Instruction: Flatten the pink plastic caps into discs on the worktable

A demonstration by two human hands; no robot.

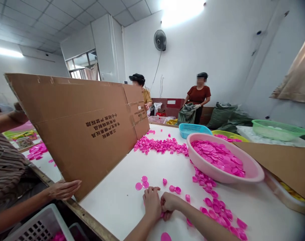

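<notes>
My left hand (pixel 152 202) and my right hand (pixel 170 202) meet low over the white table (pixel 117 204), fingers curled and closed. Bits of a pink plastic piece (pixel 162 215) show beneath and between them; its shape is mostly hidden. Just beyond my left hand lie several flat pink discs (pixel 144 178). A few small pink cups (pixel 177 190) sit past my right hand, and many more pink cups (pixel 217 207) spread along my right forearm. Another pink disc (pixel 165 237) lies near the bottom edge of the view.
A tall cardboard sheet (pixel 92 113) stands upright along the left, with another person's hand (pixel 65 189) at its lower corner. To the right, a pink basin (pixel 252 167) holds many discs. Behind are a cup pile (pixel 159 145), a blue basket (pixel 194 130) and two people.
</notes>
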